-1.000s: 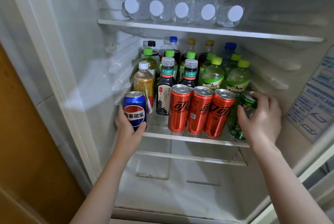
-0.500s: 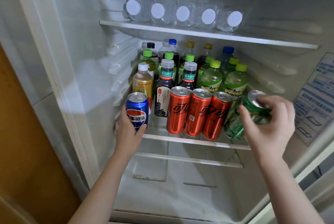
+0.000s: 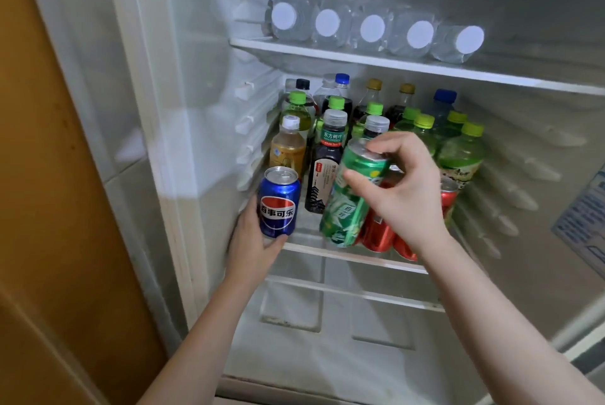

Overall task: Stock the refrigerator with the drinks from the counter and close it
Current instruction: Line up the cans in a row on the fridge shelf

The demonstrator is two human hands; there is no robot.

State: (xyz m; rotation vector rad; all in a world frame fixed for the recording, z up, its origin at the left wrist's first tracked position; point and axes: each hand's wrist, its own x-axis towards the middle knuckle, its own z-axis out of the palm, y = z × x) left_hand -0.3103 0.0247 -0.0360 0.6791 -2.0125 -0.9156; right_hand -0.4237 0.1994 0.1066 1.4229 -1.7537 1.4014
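Note:
The refrigerator stands open. My left hand [image 3: 253, 241] grips a blue Pepsi can [image 3: 278, 201] upright at the left front corner of the middle shelf [image 3: 376, 261]. My right hand [image 3: 402, 188] holds a green can [image 3: 352, 195] by its top, tilted, in the air in front of the red cans [image 3: 379, 234] and a dark tea bottle [image 3: 327, 165]. The red cans are mostly hidden behind the green can and my hand. Behind them stand several green-capped and other bottles [image 3: 461, 156].
Several clear water bottles [image 3: 373, 30] lie on the upper shelf [image 3: 409, 66] with white caps facing out. Below the middle shelf is a bare rail [image 3: 353, 295] and the white fridge floor. An orange-brown wall [image 3: 59, 175] is at the left; a label [image 3: 586, 218] sits on the right inner wall.
My right hand has lifted the green can from the right end of the middle shelf and carried it left, in front of the red cans. My left hand keeps the Pepsi can in place.

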